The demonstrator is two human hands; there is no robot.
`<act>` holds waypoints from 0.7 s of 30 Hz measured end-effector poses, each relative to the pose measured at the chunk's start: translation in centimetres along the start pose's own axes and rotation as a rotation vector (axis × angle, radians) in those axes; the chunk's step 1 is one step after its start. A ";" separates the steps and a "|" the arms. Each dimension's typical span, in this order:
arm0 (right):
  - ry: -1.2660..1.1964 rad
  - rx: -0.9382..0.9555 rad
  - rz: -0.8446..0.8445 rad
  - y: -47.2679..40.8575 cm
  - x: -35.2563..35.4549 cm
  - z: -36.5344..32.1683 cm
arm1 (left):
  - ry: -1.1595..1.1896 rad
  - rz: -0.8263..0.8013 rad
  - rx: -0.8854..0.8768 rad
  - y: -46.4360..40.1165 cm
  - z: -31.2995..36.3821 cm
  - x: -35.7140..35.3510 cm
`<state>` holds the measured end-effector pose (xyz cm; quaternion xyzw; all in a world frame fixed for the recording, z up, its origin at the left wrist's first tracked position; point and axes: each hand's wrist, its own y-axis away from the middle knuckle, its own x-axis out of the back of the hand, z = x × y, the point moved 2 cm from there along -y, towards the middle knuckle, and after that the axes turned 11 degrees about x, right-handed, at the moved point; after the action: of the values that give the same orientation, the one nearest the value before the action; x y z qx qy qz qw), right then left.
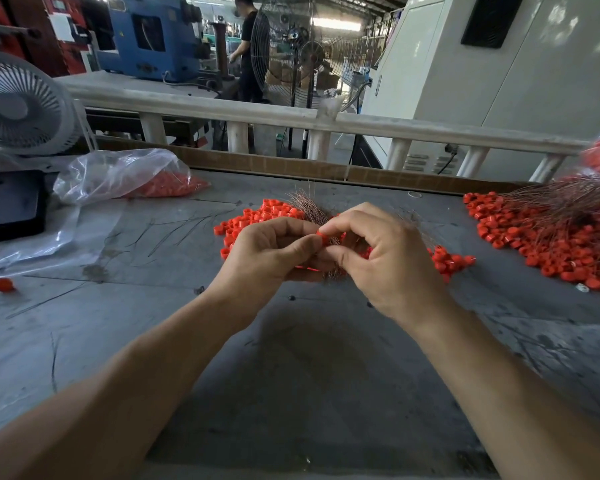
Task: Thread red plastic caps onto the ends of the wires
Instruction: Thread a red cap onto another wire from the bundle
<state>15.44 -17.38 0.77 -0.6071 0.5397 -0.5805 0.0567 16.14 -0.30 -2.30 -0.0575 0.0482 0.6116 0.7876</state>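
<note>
A small red plastic cap [321, 237] sat pinched between my left hand [271, 252] and my right hand [381, 261], above the grey worktable [291, 358]. My left fingers also grasped a bundle of thin copper-coloured wires [312, 209]. Behind lay loose red caps [257, 216]; farther right, a heap of capped wires [551, 233]; far left, a clear plastic bag [118, 174].

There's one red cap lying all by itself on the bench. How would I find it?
Start at the white fan on the far left of the grey bench, then drop past the clear bag toward the near edge. The stray cap lies there alone on bare bench, while every other cap sits in a pile or bag.
</note>
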 end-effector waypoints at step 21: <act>0.055 -0.014 0.204 -0.1 -0.5 -0.9 | 0.123 -0.069 0.087 0.3 0.2 -0.1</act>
<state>14.91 -16.45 0.75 -0.5331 0.6043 -0.5842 0.0966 15.84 -0.32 -2.06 -0.0621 0.1209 0.5767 0.8056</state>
